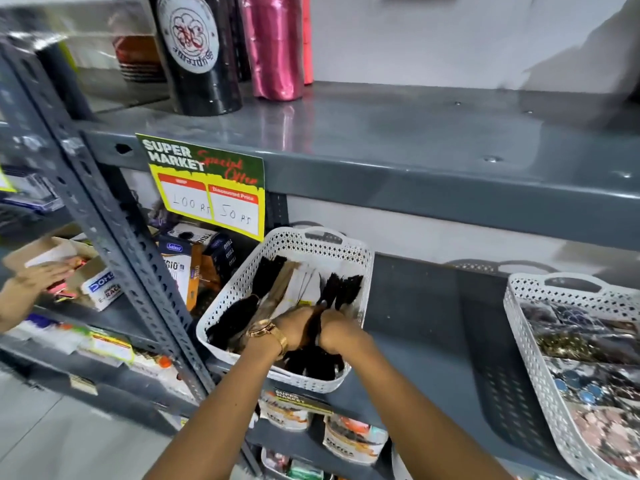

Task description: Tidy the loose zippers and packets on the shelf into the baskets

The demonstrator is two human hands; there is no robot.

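Note:
A white perforated basket (313,242) sits on the grey middle shelf (433,327) and holds bundles of black, brown and white zippers. My left hand (294,329), with a gold watch on the wrist, and my right hand (334,330) are side by side inside the basket. Both are closed around one bundle of black zippers (341,287) that runs from the basket's front rim towards its back. A second white basket (519,306) at the right edge holds several clear packets of buttons and trims (595,344).
A yellow and green price sign (204,185) hangs from the upper shelf edge. Rolls of black and pink fabric (273,43) stand on the top shelf. Small boxes (194,258) are stacked left of the basket. Another person's hand (38,275) rests on boxes in the left bay.

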